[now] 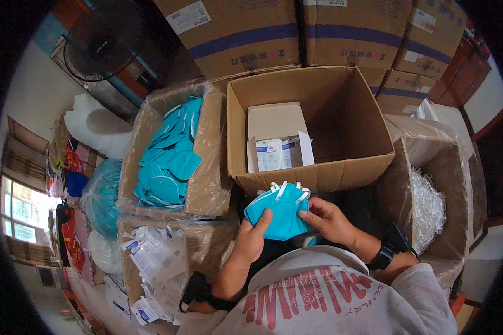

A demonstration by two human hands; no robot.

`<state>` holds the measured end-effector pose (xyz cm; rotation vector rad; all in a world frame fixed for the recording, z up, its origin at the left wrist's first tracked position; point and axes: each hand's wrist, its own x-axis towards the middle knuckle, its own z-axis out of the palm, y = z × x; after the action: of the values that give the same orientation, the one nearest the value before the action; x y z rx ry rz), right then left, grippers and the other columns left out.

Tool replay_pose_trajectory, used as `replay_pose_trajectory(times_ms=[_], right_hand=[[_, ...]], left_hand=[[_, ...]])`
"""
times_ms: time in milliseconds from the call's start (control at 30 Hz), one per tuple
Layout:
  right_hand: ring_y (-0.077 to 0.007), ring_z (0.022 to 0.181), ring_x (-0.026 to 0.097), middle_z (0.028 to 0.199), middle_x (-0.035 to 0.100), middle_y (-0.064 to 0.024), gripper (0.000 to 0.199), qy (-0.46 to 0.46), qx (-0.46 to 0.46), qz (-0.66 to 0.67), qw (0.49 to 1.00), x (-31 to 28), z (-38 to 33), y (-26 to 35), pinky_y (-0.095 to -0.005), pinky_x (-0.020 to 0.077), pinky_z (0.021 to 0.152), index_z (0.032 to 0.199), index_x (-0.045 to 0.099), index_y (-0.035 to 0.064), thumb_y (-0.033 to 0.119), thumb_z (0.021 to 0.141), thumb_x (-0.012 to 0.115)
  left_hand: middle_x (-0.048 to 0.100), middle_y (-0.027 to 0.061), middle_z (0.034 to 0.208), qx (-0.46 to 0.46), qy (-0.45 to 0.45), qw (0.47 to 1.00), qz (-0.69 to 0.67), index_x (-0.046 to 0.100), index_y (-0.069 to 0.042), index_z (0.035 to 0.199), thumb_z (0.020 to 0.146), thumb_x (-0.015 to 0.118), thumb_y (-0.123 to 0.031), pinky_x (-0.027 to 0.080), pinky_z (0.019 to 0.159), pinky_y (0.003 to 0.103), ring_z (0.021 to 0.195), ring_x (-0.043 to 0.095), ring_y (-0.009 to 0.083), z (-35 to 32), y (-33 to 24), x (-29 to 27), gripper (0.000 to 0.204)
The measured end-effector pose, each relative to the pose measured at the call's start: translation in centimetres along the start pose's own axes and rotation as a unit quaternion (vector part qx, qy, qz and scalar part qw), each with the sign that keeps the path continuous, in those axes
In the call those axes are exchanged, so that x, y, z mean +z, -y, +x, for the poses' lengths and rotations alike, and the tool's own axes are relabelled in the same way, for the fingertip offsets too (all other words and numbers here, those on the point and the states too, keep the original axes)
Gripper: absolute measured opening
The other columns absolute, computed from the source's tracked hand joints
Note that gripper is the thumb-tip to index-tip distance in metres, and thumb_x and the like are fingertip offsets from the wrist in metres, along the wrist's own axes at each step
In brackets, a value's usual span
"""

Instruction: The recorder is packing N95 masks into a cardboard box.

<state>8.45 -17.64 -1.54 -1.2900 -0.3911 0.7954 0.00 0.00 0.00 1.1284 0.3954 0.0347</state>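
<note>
Before my body I hold a teal face mask (282, 215) with white straps looped along its top edge; more than one may be stacked together. My left hand (251, 237) grips its left side, thumb on the front. At the right edge, my right hand (331, 219) pinches the mask near a white strap. Just beyond them stands a large open cardboard box (313, 180), holding a smaller open carton (276, 120) with white printed packets (278, 155) inside.
At the left, a plastic-lined box holds many teal masks (170, 159). Below it, another box contains loose white packets (153, 259). A box of white elastic straps (427, 212) stands right. Stacked cartons (352, 28) line the back; a black fan (103, 42) stands far left.
</note>
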Motion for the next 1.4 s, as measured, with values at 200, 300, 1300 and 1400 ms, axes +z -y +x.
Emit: replay_pose_trajectory(times_ms=[200,300,1300,1400], right_hand=[[-0.0057,0.069,0.048,0.075,0.054,0.0015,0.015,0.036,0.058,-0.072,0.995,-0.3,-0.4,0.3,-0.0230,0.0420,0.062,0.089,0.055,0.0037,0.018,0.086,0.056],[-0.0127,0.075,0.053,0.077,0.058,-0.0052,0.025,0.023,0.016,-0.195,0.980,-2.4,0.1,0.0,-0.0280,0.0440,0.067,0.092,0.055,0.0026,0.024,0.081,0.061],[-0.0027,0.065,0.048,0.071,0.052,0.0044,0.022,0.225,0.146,-0.112,0.957,-3.5,3.0,5.4,-0.0182,0.0396,0.056,0.095,0.055,0.0060,0.026,0.091,0.046],[-0.0035,0.061,0.047,0.067,0.050,0.0048,0.028,0.240,0.166,-0.110,0.950,-5.3,2.9,6.2,-0.0174,0.0395,0.055,0.095,0.056,0.0068,0.032,0.091,0.044]], left_hand=[[0.055,0.0066,0.106,0.026,0.012,0.983,0.180,0.050,-0.002,0.114,0.089,0.047,-0.034,0.039,0.086,0.029,0.096,0.050,0.0136,-0.2,-0.1,-0.8,0.041],[0.060,0.0076,0.094,0.013,0.025,0.957,0.289,0.053,-0.001,0.108,0.090,0.045,-0.035,0.042,0.079,0.030,0.086,0.054,0.0135,-0.3,-1.1,-1.0,0.040],[0.046,0.0040,0.060,0.226,-0.077,0.866,0.439,0.050,0.000,0.073,0.091,0.043,-0.028,0.037,0.055,0.026,0.061,0.044,0.0089,5.1,-9.8,-1.5,0.034],[0.051,0.0041,0.063,0.222,-0.076,0.866,0.441,0.054,-0.001,0.072,0.090,0.045,-0.029,0.038,0.057,0.026,0.062,0.046,0.0103,5.6,-10.0,-3.8,0.034]])
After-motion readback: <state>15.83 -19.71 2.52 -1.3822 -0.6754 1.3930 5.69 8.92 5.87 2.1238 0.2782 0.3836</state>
